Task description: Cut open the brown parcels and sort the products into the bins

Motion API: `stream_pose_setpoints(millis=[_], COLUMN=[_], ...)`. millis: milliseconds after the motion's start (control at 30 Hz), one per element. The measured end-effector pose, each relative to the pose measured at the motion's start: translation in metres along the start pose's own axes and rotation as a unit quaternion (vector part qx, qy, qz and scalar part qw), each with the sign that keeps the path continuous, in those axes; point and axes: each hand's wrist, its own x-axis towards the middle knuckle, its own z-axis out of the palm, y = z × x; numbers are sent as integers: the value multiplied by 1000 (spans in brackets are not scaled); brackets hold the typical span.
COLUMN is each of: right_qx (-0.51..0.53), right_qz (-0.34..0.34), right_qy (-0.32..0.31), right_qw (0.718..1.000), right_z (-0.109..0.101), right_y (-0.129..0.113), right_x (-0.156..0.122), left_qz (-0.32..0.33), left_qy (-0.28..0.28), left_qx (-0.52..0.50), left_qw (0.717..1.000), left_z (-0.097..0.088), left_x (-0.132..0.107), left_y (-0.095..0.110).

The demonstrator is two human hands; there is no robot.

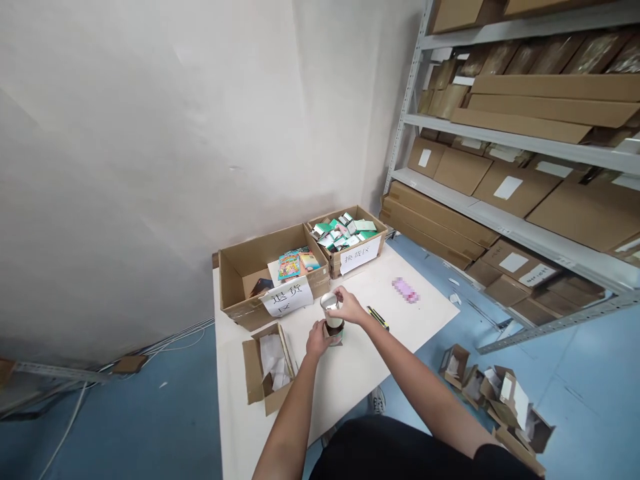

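My right hand [349, 307] pinches the rim of a white, cup-like cylinder [332, 317], which is tilted slightly over a small container. That small container [334, 337] has a dark opening and a pale greenish side, and it stands on the white table [385, 293]. Curled around its left side is my left hand [318, 339]. The lower end of the cylinder sits at or just inside the opening; I cannot tell how deep. A black and yellow utility knife [379, 318] lies to the right of my right hand.
An opened carton [256, 370] with white paper stands on the left. Behind are a carton of colourful packets [291, 265] and one of green-white small boxes [345, 230], both with paper signs. A blurred pink item [406, 290] lies right. Shelves [505, 133] and discarded cartons [505, 397] flank the table.
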Motion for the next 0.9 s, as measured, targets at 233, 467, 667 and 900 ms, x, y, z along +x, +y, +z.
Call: stream_pose_setpoints(millis=[233, 467, 667, 900], right_qx=[114, 202, 355, 285], right_qz=[-29, 7, 1, 4], right_qy=[62, 88, -155, -25], right_qw=[991, 975, 922, 958], right_z=[-27, -14, -24, -4], right_y=[-47, -65, -45, -43], right_x=[3, 8, -2, -17], left_qz=[80, 95, 82, 106], left_qy=[63, 233, 159, 91], left_qx=[-157, -269, -473, -531], left_qw=[982, 930, 863, 836], left_z=[-95, -156, -186, -200], left_x=[-13, -31, -24, -20], left_y=[41, 125, 129, 148])
